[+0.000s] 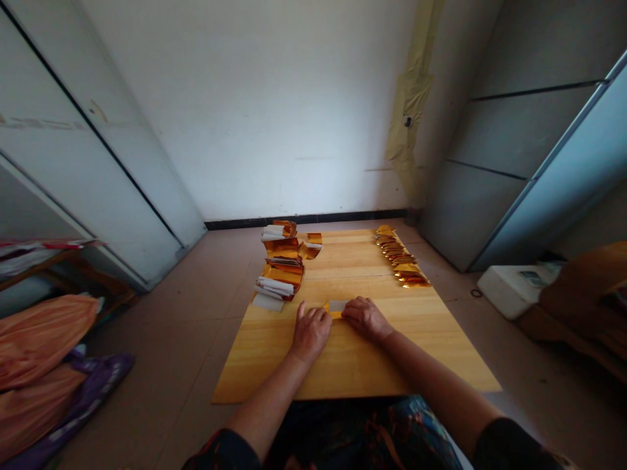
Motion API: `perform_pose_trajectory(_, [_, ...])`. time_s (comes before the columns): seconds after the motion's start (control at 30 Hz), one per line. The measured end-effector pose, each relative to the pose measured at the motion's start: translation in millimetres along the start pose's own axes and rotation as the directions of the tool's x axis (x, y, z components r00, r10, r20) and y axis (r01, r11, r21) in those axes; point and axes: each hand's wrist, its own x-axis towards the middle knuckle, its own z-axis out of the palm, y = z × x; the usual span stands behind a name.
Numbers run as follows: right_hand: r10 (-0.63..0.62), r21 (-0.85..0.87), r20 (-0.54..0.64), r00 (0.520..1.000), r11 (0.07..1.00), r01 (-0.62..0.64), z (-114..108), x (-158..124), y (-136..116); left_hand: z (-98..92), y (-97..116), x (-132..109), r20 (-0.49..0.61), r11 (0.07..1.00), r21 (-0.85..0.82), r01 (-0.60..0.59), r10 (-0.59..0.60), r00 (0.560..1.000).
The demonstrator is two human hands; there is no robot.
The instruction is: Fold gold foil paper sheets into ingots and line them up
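While lengthwise left-to-right, foil paper (337, 305) between pinching right fingers (349, 309) and left fingers (323, 314) of unclear grip.

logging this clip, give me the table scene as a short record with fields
surface: wooden tabletop
left hand: at the left end of a gold and grey sheet
right hand: at that sheet's right end
left side: loose stacks of gold and grey sheets
right side: row of gold pieces along the edge

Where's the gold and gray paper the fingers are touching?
In the head view, the paper is near the middle of the wooden table, between the left hand and the right hand.
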Motion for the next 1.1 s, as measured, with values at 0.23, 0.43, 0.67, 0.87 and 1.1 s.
perform_pose_trajectory(0.23, [-0.039,0.061,0.002,0.999,0.997,0.039,4,-5,-5,-2.2,-19,0,0.036,0.982,-0.112,-0.150,0.155,0.987])
perform_pose_trajectory(0.43, [0.057,0.275,-0.016,0.998,0.960,-0.050,10,-3,7,-9.0,-14,-2,0.093,0.982,-0.122,-0.144,0.156,0.983])
perform_pose_trajectory(0.67, [0.118,0.394,0.053,0.992,0.910,-0.129,4,6,7,-20.2,-2,-10,0.167,0.989,-0.031,-0.148,0.151,0.974])
perform_pose_trajectory(0.87, [0.187,0.318,0.129,0.974,0.922,-0.219,-2,16,-2,-21.9,3,-10,0.220,0.990,0.029,-0.135,0.125,0.967])
perform_pose_trajectory(1.1, [0.295,0.215,0.160,0.942,0.921,-0.325,-3,21,-9,-17.6,7,-11,0.235,0.993,0.041,-0.109,0.096,0.967])
